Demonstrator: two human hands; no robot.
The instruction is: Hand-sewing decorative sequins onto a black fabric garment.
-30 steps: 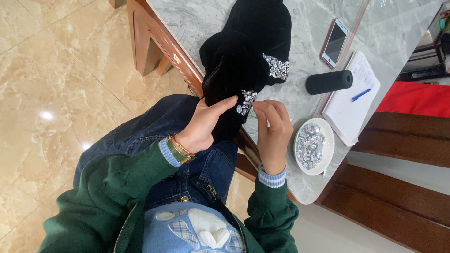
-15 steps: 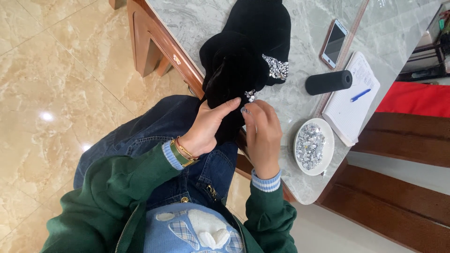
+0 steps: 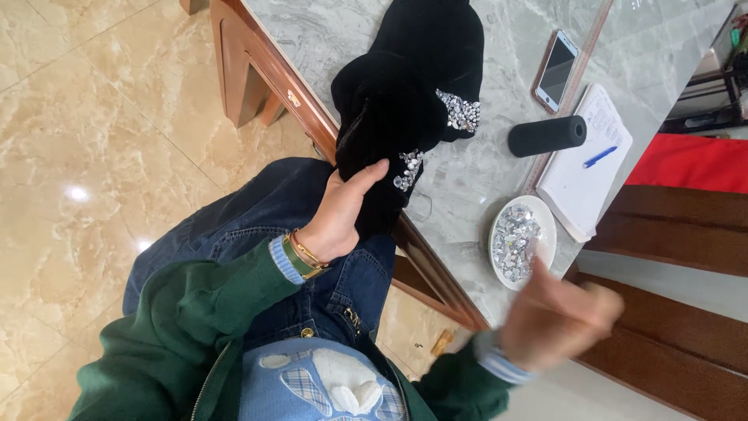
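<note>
One black velvet garment (image 3: 409, 86) lies over the near edge of the desk (image 3: 499, 168) and hangs down onto the person's lap. It carries two patches of clear stones (image 3: 460, 111), one on the desk and one at the edge just beside the left thumb. The left hand (image 3: 343, 210) grips the hanging fold of the garment, thumb on top, fingers hidden beneath. The right hand (image 3: 557, 316) is off the desk past its near corner, blurred, touching nothing; whether its fingers are curled or spread I cannot tell.

The desk has a grey veined marble top in a brown wood frame. On it, near the corner, stands one round white dish (image 3: 545, 218) heaped with small faceted silver stones. Beside the dish lies one white notepad (image 3: 580, 187) with one blue pen (image 3: 598, 157) on it. One black cylinder (image 3: 547, 136), matt and soft-looking, lies on its side touching the notepad's edge. One phone (image 3: 555, 70) with a dark screen lies further in. The floor (image 3: 93, 140) is glossy beige stone.
</note>
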